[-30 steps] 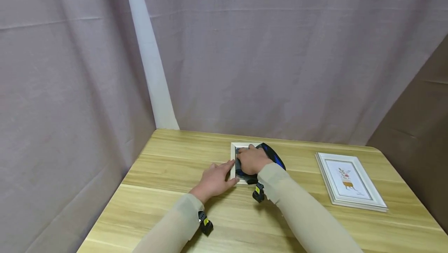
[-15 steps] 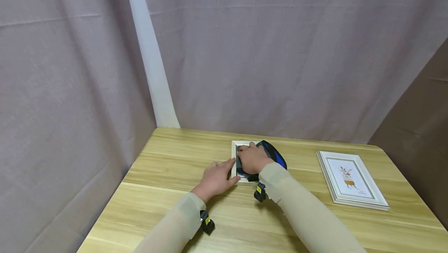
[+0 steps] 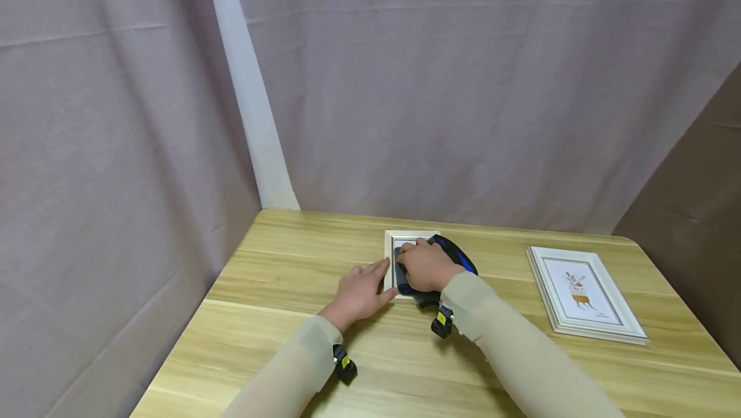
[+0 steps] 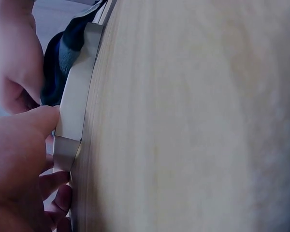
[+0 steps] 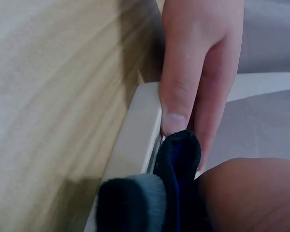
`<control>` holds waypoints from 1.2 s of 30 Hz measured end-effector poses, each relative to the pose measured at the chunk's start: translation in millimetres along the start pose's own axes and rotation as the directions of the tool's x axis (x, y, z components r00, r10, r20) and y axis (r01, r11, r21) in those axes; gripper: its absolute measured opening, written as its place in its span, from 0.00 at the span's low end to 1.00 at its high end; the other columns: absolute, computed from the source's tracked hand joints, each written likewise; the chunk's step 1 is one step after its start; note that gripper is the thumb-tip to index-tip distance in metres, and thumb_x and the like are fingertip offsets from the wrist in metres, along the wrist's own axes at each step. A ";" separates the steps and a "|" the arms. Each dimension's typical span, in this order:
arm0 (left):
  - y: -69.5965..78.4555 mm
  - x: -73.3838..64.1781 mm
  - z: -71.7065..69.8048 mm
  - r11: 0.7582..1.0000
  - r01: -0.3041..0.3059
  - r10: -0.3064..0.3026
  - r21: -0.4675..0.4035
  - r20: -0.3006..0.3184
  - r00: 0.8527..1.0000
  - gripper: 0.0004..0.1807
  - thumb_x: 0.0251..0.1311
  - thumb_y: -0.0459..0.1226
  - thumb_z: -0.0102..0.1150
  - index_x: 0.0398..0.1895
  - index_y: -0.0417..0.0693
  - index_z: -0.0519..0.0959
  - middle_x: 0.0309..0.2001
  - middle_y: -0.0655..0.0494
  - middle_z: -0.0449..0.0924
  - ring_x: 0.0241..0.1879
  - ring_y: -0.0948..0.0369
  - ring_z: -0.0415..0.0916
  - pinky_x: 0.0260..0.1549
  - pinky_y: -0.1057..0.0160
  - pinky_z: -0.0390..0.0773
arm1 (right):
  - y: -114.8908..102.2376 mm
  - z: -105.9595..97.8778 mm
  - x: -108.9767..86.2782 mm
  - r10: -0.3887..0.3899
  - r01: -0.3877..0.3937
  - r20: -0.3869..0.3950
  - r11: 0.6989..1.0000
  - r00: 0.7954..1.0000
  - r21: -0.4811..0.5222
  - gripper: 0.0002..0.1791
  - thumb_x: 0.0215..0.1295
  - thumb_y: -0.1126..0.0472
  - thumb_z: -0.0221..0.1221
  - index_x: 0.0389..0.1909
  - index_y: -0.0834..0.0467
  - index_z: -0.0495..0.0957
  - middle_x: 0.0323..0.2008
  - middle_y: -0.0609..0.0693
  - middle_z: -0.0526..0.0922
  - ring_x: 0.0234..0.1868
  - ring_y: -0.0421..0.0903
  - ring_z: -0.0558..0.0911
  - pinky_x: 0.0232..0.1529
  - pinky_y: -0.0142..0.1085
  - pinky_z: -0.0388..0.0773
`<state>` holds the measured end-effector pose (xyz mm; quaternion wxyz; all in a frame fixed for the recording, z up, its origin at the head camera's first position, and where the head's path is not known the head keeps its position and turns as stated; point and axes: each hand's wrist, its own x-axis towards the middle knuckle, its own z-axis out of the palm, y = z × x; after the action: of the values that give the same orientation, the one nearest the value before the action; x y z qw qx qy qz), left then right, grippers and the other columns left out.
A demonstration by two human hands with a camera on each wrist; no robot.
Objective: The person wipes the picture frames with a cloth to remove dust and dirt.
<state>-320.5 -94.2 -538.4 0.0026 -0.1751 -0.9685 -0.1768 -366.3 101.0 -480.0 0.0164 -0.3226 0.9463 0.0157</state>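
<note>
A white picture frame (image 3: 389,244) lies flat near the table's far edge, its picture mostly covered. My left hand (image 3: 357,292) holds it by its near left corner, the thumb on the near side and the fingers along the left side. In the left wrist view the thumb (image 4: 43,118) lies at the frame's edge. My right hand (image 3: 428,266) grips a dark cloth (image 3: 457,257) with blue and grey parts and presses it on the frame's face. Folds of the cloth (image 5: 181,150) stand at the frame's inner edge in the right wrist view. The right palm's underside is hidden.
A second white picture frame (image 3: 622,299), with a plant drawing inside, lies face up at the right. The wooden table (image 3: 272,263) ends at a grey-mauve curtain (image 3: 405,116) behind and on the left. A brown cloth (image 3: 695,193) hangs at the right.
My right hand has slid the cloth slightly right and toward me across the frame, uncovering a strip of the picture at the top left. The left hand keeps its hold on the corner.
</note>
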 end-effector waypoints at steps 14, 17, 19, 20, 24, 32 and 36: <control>-5.6 3.3 8.0 1.000 0.005 -0.005 -0.015 -0.018 1.000 0.43 0.80 0.63 0.55 0.90 0.59 0.60 0.83 0.56 0.66 0.63 0.47 0.73 0.49 0.41 0.79 | -17.4 -0.4 -27.6 -0.043 0.041 -0.053 0.999 0.998 -0.036 0.11 0.79 0.59 0.63 0.51 0.56 0.92 0.57 0.54 0.86 0.52 0.59 0.82 0.47 0.60 0.86; -3.3 1.9 6.1 1.000 0.005 -0.005 -0.017 -0.020 1.000 0.42 0.80 0.63 0.55 0.89 0.58 0.60 0.83 0.56 0.66 0.64 0.47 0.73 0.50 0.41 0.78 | -20.7 -1.3 -35.2 -0.052 0.051 -0.066 0.999 0.996 -0.019 0.10 0.79 0.59 0.63 0.50 0.55 0.92 0.55 0.54 0.87 0.51 0.59 0.83 0.45 0.59 0.87; -1.6 0.7 4.5 1.000 0.006 -0.006 -0.022 -0.015 1.000 0.42 0.80 0.63 0.55 0.89 0.58 0.60 0.84 0.56 0.66 0.65 0.46 0.73 0.51 0.40 0.78 | -22.2 -1.4 -39.5 -0.061 0.062 -0.078 0.998 0.995 0.005 0.09 0.79 0.61 0.64 0.49 0.55 0.92 0.54 0.54 0.88 0.50 0.59 0.83 0.44 0.58 0.87; -0.8 0.1 3.6 1.000 0.009 -0.009 -0.023 -0.011 1.000 0.42 0.80 0.62 0.55 0.89 0.58 0.60 0.84 0.56 0.65 0.65 0.47 0.72 0.51 0.40 0.78 | -22.9 -1.8 -41.7 -0.066 0.068 -0.084 0.998 0.994 0.018 0.08 0.78 0.61 0.65 0.49 0.55 0.92 0.53 0.54 0.88 0.50 0.59 0.84 0.44 0.57 0.87; 3.0 -1.4 -0.9 1.000 0.013 -0.013 -0.028 0.002 1.000 0.41 0.81 0.60 0.55 0.89 0.56 0.60 0.84 0.55 0.65 0.65 0.47 0.72 0.51 0.40 0.77 | -22.8 -0.6 -50.2 -0.081 0.086 -0.106 0.995 0.991 0.042 0.09 0.77 0.62 0.67 0.51 0.55 0.92 0.53 0.52 0.89 0.51 0.56 0.85 0.44 0.54 0.87; 6.3 -2.0 -6.3 0.999 0.018 -0.017 -0.034 0.012 1.000 0.41 0.81 0.59 0.56 0.89 0.56 0.60 0.84 0.54 0.65 0.66 0.45 0.72 0.53 0.39 0.77 | -22.4 4.8 -66.3 -0.116 0.117 -0.194 0.993 0.974 -0.007 0.10 0.74 0.61 0.70 0.53 0.54 0.92 0.54 0.52 0.89 0.49 0.56 0.84 0.41 0.55 0.86; 6.5 -3.9 -8.5 0.999 0.013 -0.013 -0.050 0.012 1.000 0.41 0.81 0.60 0.56 0.88 0.55 0.62 0.83 0.54 0.67 0.68 0.44 0.72 0.55 0.38 0.77 | -26.8 6.1 -73.9 -0.138 0.131 -0.219 0.990 0.966 -0.046 0.10 0.74 0.61 0.70 0.53 0.55 0.92 0.56 0.53 0.88 0.50 0.56 0.85 0.42 0.56 0.87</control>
<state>-315.0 -92.8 -528.5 -0.0083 -0.1697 -0.9650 -0.1999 -291.3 125.1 -483.6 -0.0932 -0.3858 0.9178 -0.0065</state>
